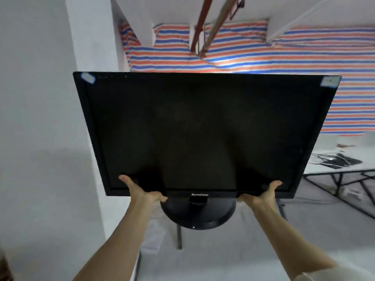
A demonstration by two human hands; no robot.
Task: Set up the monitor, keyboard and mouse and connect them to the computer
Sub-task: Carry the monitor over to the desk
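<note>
Both hands are gripping the Lenovo monitor [203, 130] and holding it up in the air, screen dark and facing the camera, nothing underneath carrying it. The left hand [140, 191] is clamping the bottom bezel toward its left corner, thumb lying up over the front of the screen, the other fingers curling under the edge and out of sight. The right hand [261, 194] is doing the same toward the bottom right corner, thumb pressing on the front, fingers wrapping beneath. Between the two wrists, the round black stand base [197, 213] is hanging just below the logo, tilting toward the camera.

Small pale stickers are showing on both top corners of the bezel. The panel is filling the middle of the view and blocking most of what lies behind it. Above its top edge, a red, white and blue striped tarpaulin [243, 55] is stretching across the back wall, with a reddish pipe [200, 23] running down in front of it. A white column [40, 118] is standing on the left, partly hidden by the monitor's left edge. On the right, well apart from the monitor, a white table [336, 169] on black legs is carrying a tangle of dark cables [338, 160] near its front edge; whether a keyboard is lying among them cannot be told. Grey floor is showing below.
</note>
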